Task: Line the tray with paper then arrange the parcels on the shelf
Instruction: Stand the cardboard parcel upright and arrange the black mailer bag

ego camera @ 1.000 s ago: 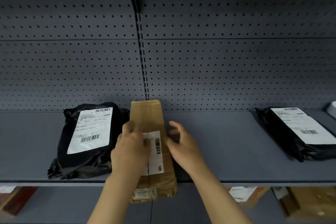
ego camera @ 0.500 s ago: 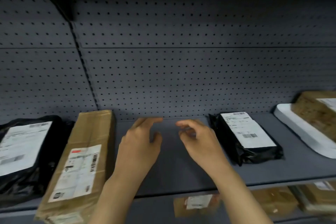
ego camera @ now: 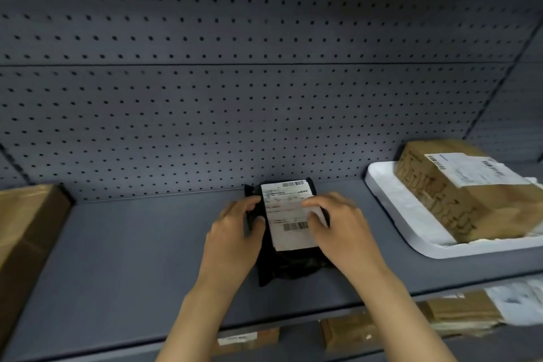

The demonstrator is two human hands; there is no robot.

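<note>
A black plastic parcel [ego camera: 289,263] with a white shipping label lies flat on the grey shelf [ego camera: 132,250], in the middle of the view. My left hand [ego camera: 235,235] grips its left edge and my right hand [ego camera: 338,226] presses on its right side over the label. At the right stands a white tray [ego camera: 402,214] carrying a brown cardboard parcel [ego camera: 458,191] with a label on top. A long brown box [ego camera: 26,229] lies at the far left of the shelf, partly cut off by the frame.
A grey pegboard wall [ego camera: 264,82] backs the shelf. On the lower shelf below lie several brown parcels [ego camera: 367,329] and a white-wrapped one [ego camera: 517,300]. Bare shelf surface spans between the long box and the black parcel.
The view has swung right. My hands left the long brown box, crossed the shelf and took hold of the black parcel, which now sits centred between them.
</note>
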